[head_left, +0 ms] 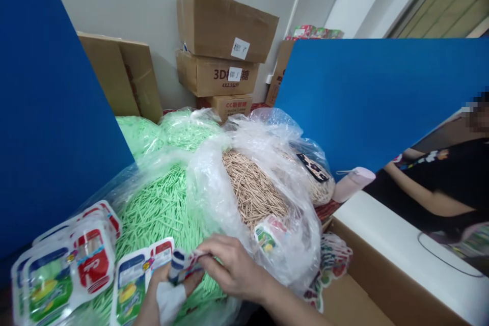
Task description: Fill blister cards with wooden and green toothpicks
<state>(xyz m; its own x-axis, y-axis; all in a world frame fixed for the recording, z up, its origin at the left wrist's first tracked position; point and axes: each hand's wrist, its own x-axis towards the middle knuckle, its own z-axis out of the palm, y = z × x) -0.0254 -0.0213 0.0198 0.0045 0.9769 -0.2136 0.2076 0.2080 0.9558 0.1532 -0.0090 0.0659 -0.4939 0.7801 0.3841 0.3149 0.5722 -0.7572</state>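
My left hand, with white wrapping on it, is closed around a small printed packet seen nearly edge-on and partly hidden. The fingers of my right hand pinch the packet's right end. Both hands are over a plastic bag of thin green sticks. Close to my left hand leans a flat printed blister pack in green and red. Farther left is a stack of similar packs. Behind my right hand, thin brown sticks fill another clear bag, where one more pack lies.
Cardboard boxes are stacked by the wall. Blue panels stand left and right. An open carton holds packs at the lower right. A pink cylinder and a person in black are at the right.
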